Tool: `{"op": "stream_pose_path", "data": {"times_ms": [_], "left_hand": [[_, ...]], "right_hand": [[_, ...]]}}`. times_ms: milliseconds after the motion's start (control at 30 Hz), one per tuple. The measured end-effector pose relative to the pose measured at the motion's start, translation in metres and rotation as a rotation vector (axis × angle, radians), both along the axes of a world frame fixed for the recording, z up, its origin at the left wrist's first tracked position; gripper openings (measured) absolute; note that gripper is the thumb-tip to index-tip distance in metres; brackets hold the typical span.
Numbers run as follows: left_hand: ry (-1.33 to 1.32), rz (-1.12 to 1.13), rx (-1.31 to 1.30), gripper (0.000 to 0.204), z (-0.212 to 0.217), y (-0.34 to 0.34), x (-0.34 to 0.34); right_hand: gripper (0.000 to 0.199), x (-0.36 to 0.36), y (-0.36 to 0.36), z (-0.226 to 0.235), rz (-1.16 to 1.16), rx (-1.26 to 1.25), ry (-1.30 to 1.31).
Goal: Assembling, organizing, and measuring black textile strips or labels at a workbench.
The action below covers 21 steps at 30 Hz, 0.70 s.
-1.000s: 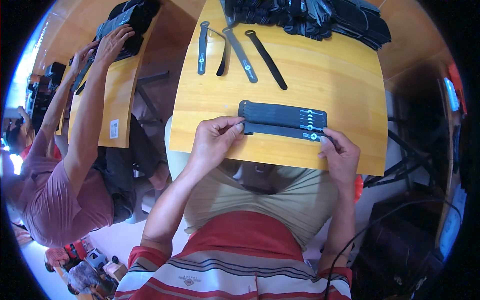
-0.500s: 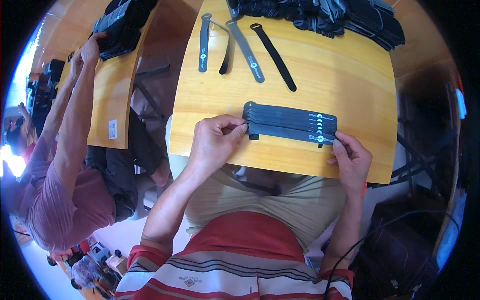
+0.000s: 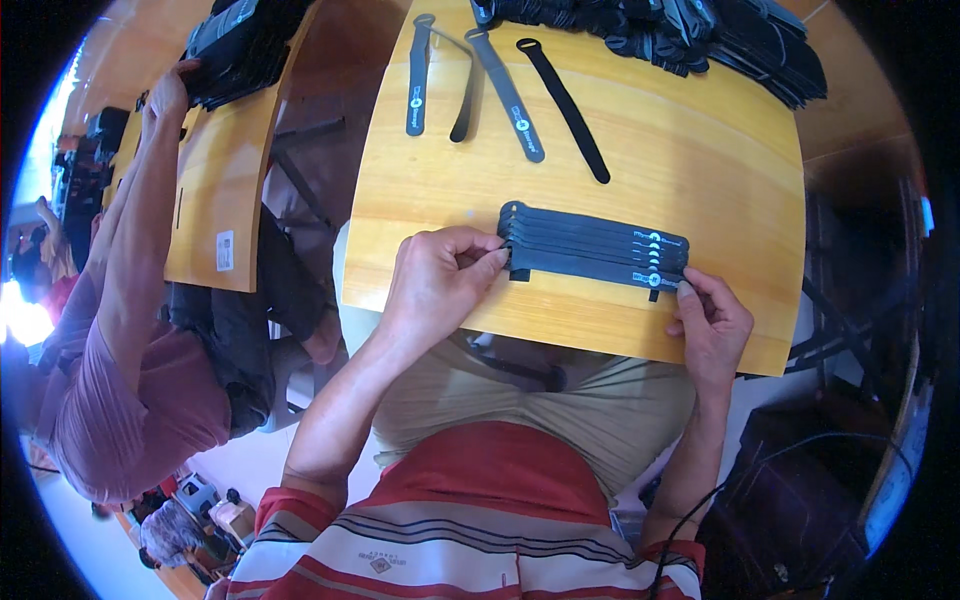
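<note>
A fanned stack of black hook-and-loop straps [image 3: 590,245] lies across the near part of the wooden table, its printed ends to the right. My left hand [image 3: 445,278] pinches the looped left end between thumb and fingers. My right hand [image 3: 715,318] grips the lower right corner of the stack with thumb and index finger. Small dark tabs stick out under the stack's front edge. Farther off lie loose single straps: a grey one [image 3: 417,85], a narrow one turned on edge [image 3: 465,98], another grey one [image 3: 508,100] and a black one [image 3: 565,112].
A big heap of black straps [image 3: 650,30] covers the far edge of the table [image 3: 700,140]. At left, a co-worker [image 3: 150,390] handles a pile of straps [image 3: 245,50] on a separate table [image 3: 215,200]. A black cable [image 3: 770,455] runs along my right side.
The view has shifted slightly, so the table and straps sit a little farther right. My hands keep their holds on the stack. The co-worker's arms have moved a little.
</note>
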<state>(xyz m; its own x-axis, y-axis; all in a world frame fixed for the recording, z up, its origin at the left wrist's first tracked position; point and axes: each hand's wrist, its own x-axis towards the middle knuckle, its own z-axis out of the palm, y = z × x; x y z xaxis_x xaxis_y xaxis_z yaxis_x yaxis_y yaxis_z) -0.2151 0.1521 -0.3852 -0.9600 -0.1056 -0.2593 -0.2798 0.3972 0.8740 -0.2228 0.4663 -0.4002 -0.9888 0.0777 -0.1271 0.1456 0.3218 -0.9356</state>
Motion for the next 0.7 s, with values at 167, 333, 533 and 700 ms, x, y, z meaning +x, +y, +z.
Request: {"op": "stream_pose_path", "data": {"times_ms": [167, 333, 533, 700], "left_hand": [[-0.002, 0.003, 0.018, 0.015, -0.0034, -0.0009, 0.0004], [0.006, -0.013, -0.006, 0.015, 0.0000, 0.0004, 0.0001], [0.002, 0.003, 0.004, 0.014, -0.0029, 0.0015, -0.0003], [-0.001, 0.000, 0.036, 0.011, -0.0047, 0.0012, 0.0002]], "right_hand": [[0.018, -0.0014, -0.0023, 0.0016, 0.000, 0.031, -0.003], [0.017, -0.0023, -0.0020, -0.0004, 0.009, 0.036, 0.035], [0.017, -0.0026, 0.0007, -0.0024, 0.000, 0.040, 0.031], [0.016, -0.0023, 0.0014, -0.0064, 0.010, 0.024, 0.042]]}}
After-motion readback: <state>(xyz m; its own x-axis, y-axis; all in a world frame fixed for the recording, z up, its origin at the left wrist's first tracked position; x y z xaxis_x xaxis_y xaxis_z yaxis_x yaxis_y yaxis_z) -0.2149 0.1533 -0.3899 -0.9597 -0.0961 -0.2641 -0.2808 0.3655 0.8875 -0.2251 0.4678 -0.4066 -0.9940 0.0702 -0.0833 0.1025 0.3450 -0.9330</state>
